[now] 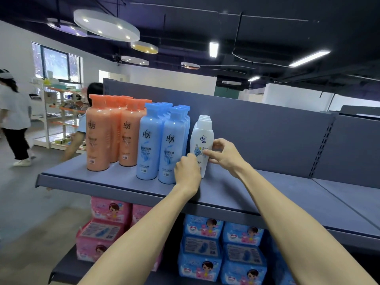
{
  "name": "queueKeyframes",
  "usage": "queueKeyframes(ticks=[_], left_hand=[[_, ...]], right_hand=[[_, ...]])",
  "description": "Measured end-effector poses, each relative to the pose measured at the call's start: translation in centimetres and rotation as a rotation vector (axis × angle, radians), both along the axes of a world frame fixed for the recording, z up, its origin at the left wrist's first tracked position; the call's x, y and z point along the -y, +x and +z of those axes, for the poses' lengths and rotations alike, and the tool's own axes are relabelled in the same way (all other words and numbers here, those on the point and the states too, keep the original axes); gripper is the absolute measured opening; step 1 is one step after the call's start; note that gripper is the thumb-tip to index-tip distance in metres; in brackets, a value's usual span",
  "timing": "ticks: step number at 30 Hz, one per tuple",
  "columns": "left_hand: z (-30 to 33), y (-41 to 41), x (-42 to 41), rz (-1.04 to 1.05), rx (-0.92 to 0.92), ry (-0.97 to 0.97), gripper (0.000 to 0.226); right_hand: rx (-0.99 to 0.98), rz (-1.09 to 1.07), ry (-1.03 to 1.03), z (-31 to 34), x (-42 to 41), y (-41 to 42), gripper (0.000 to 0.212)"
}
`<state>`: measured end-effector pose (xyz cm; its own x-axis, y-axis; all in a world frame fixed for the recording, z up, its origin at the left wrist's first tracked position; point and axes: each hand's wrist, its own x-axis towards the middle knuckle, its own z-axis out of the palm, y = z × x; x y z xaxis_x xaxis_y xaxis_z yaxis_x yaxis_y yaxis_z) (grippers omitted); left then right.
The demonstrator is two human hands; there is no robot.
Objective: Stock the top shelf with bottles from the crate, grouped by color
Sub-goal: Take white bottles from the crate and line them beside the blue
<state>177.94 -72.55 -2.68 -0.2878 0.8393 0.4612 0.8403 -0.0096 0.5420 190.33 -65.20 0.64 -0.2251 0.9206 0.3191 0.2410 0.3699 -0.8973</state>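
On the grey top shelf (257, 194) stand several orange bottles (98, 134) at the left, several blue bottles (170, 145) beside them, and a row of white bottles (202, 136) to their right. Both hands hold the front white bottle, which stands upright on the shelf. My left hand (187, 171) grips its lower left side, touching the nearest blue bottle. My right hand (224, 154) pinches its right side with thumb and fingers. The crate is out of view.
The shelf's back panel (267, 130) rises behind the bottles; bare shelf extends to the right. Pink packs (109, 223) and blue packs (222, 247) fill the lower shelf. Two people (14, 116) are in the aisle at the left near another rack (59, 118).
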Motion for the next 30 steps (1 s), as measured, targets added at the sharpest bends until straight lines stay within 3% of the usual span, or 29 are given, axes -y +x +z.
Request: queueKeyframes(ticks=[9, 13, 17, 21, 30], left_hand=[[0.1, -0.1, -0.5, -0.012, -0.017, -0.021, 0.023], [-0.3, -0.1, 0.9, -0.03, -0.011, -0.061, 0.024], [-0.3, 0.1, 2.9, -0.027, -0.108, -0.045, 0.032], [1.0, 0.4, 4.5, 0.017, -0.186, -0.039, 0.038], [-2.7, 2.4, 10.3, -0.044, -0.111, 0.216, 0.041]], right_hand=[[0.016, -0.015, -0.03, 0.0, 0.3, -0.4, 0.033], [0.137, -0.045, -0.045, -0.7, 2.6, -0.2, 0.042], [0.193, -0.138, -0.015, -1.2, 4.9, 1.4, 0.058], [0.192, -0.141, 0.006, 0.2, 7.0, 3.2, 0.054], [0.219, -0.143, 0.084, -0.3, 13.6, 5.2, 0.047]])
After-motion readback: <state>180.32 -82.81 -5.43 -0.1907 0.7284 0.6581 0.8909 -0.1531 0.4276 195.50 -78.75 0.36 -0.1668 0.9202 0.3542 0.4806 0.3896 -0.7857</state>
